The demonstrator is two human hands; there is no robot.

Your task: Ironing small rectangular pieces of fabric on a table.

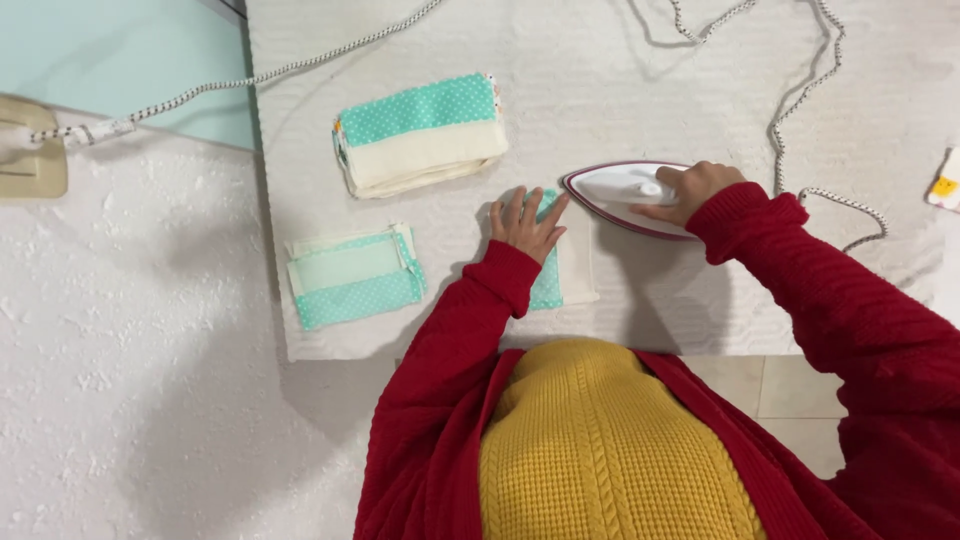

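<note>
Right now I am pressing a teal and cream fabric piece [560,268] on the padded counter [620,70]. My left hand [524,224] lies flat on it, fingers spread wide, pinning its upper left part. My right hand [690,190], at three o'clock from the left, has its fingers wrapped around the handle of the white iron [620,192], whose tip points toward nine o'clock, just beside my left fingertips. As I judge it, the coming stroke calls for sliding my left hand clear of the iron's nose. A folded stack [420,135] sits at eleven o'clock, a single folded piece [352,276] at nine. The counter's near edge is close at six; the cord [800,100] loops at one o'clock.
</note>
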